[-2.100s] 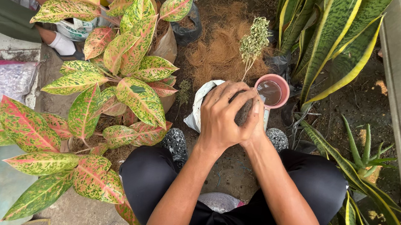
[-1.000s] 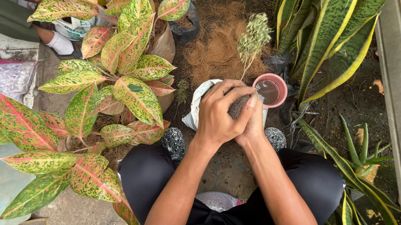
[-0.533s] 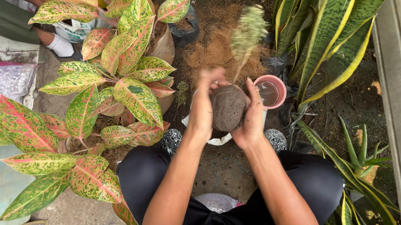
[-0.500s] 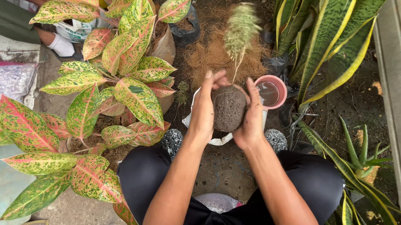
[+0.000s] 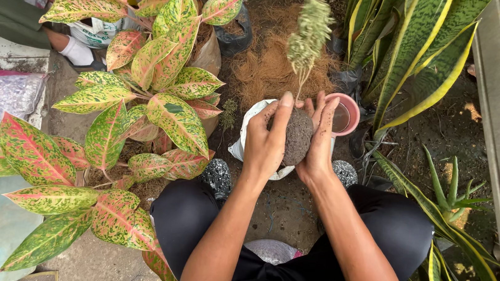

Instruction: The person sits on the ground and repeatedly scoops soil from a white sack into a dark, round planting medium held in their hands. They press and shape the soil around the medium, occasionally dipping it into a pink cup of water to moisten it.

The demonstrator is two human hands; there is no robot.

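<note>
I am cupping a brown soil ball [image 5: 297,137] between both hands, left hand [image 5: 264,143] and right hand [image 5: 318,146] pressing its sides, above a white bag [image 5: 244,135]. Its thin stem [image 5: 299,80] is pointing straight away from me, toward the coconut fibre [image 5: 264,67].

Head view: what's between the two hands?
In the head view, a round brown soil ball with a thin plant stem sits between the left hand and right hand, both pressed against it, above a white bag.
</note>
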